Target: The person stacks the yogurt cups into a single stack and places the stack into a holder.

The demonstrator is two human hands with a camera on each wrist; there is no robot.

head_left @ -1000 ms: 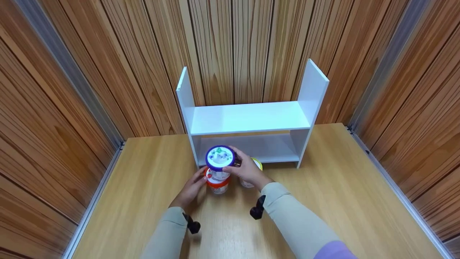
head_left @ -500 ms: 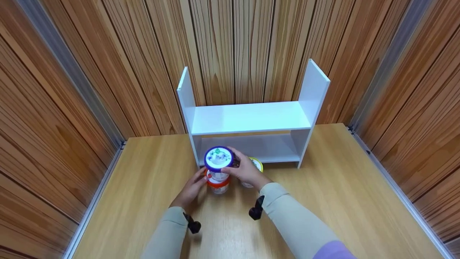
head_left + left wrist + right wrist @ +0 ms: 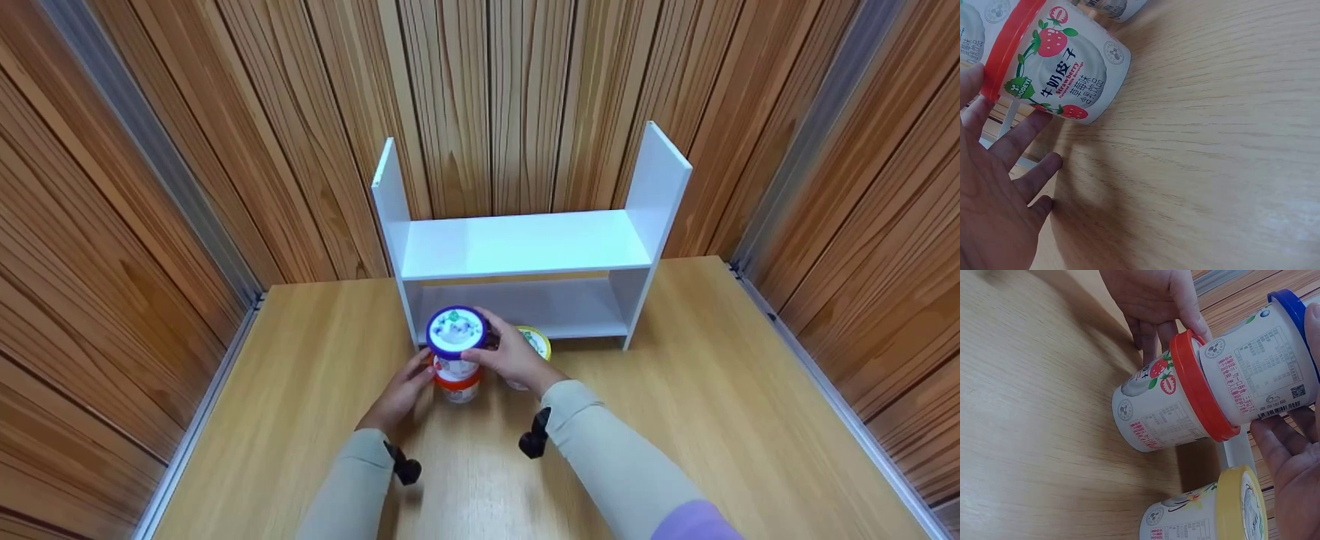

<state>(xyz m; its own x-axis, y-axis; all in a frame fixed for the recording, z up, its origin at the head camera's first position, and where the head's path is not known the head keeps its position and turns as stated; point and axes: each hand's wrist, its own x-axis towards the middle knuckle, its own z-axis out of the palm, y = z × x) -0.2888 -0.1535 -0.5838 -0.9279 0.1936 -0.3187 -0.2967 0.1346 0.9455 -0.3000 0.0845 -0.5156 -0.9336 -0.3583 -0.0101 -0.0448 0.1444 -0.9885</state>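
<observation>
In the head view my right hand point(image 3: 517, 358) grips a white paper cup with a blue lid point(image 3: 456, 330), thumb on the near side and fingers round the far side. The base of that cup sits on the red lid of a strawberry milk beverage cup point(image 3: 1064, 67), upright on the table. The left hand point(image 3: 397, 397) touches the red lid's left side with thumb and index finger; its other fingers are spread and fairly straight. Beside the stack stands a yellow-lidded cup point(image 3: 1235, 503), partly hidden behind the right hand in the head view.
A white two-tier shelf point(image 3: 525, 244) with tall side panels stands on the wooden table point(image 3: 300, 360) right behind the cups. Wood-panelled walls point(image 3: 457, 97) with metal corner strips enclose the table at the back and sides. A small black device point(image 3: 534, 439) hangs under each wrist.
The right hand has shifted the blue-lidded cup slightly left over the red lid. The left hand, the red-lidded cup and the yellow-lidded cup have kept their places.
</observation>
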